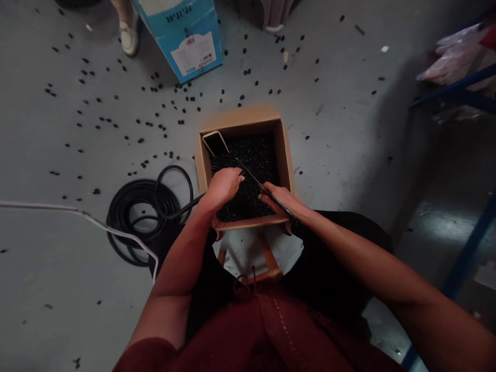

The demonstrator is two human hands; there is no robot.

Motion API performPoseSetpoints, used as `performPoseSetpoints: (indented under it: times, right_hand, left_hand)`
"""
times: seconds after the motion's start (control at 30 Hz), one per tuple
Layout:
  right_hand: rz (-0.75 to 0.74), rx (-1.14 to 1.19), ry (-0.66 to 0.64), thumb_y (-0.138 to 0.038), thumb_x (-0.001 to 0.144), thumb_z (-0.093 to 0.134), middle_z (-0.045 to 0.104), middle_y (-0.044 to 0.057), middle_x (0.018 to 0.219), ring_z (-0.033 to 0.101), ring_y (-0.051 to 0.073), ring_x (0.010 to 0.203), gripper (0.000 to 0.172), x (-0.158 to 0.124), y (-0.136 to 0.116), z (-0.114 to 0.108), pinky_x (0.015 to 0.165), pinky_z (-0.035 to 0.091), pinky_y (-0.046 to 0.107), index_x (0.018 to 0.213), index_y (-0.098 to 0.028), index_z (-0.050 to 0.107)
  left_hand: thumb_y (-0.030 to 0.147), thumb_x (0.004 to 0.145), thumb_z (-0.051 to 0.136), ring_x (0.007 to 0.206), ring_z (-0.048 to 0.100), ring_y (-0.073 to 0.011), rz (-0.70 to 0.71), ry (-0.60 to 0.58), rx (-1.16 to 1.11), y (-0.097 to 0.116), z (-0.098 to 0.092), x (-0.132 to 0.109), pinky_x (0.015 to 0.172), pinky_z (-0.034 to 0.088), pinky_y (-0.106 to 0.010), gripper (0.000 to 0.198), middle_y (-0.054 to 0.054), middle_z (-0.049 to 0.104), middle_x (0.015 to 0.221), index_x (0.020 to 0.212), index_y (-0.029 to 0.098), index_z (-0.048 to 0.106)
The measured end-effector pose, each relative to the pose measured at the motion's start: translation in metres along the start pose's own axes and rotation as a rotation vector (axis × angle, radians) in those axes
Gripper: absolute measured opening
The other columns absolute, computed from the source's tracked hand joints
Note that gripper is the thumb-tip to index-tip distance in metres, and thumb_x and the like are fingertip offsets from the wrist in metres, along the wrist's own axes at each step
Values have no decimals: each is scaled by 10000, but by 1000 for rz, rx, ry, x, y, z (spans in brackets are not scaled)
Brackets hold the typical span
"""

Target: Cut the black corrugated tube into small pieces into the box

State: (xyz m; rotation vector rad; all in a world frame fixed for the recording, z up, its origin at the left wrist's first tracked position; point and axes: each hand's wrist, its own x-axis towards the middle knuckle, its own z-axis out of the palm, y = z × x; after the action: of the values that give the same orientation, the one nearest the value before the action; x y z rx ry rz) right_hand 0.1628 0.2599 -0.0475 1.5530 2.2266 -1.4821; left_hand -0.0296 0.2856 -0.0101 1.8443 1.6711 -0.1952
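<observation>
Left hand (226, 185) — fingers closed on black tubing (118, 209). Right hand (282, 199) grips long-bladed cutter (251, 174). Advisable: cut just beyond left fingertips

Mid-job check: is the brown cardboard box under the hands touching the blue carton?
Apart. The head view shows a plain strip of grey floor between the brown cardboard box and the blue carton.

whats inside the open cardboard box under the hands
Small black pieces fill the box, with what looks like a phone in its far left corner. The left hand and right hand cover some pieces; the bottom is hidden.
</observation>
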Motion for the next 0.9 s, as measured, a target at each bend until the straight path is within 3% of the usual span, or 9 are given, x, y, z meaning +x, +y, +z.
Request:
performPoseSetpoints:
  times: [0.23,0.6,0.8,0.9]
  right_hand:
    - [-8,5,-38,-309,879,439,656,50,824,608,183,736,132,0,2,7,603,359,242,884,-210,526]
    - [50,-45,-116,-281,865,457,662,48,768,609,172,678,129,1,7,19,564,347,232,856,-205,560]
    - [39,-25,-77,-286,861,478,659,51,764,605,169,678,131,1,6,16,570,369,231,839,-190,566]
    - [72,108,-46,-305,864,467,621,24,678,576,143,575,138,2,5,11,529,382,226,854,-192,545]
  left_hand:
    - [244,888,438,947,644,-255,-32,-61,92,-4,7,2,837,464,-334,276,-151,693,971,985,140,675]
    - [241,867,459,914,652,-237,-33,-173,215,-12,19,7,780,475,-299,270,-135,706,995,976,170,694]
    - [252,876,457,923,651,-247,-40,-150,180,-12,18,8,781,471,-301,267,-146,701,994,964,159,691]
    - [252,888,438,905,653,-237,-26,-134,72,-9,11,8,788,470,-300,276,-134,703,963,975,154,680]
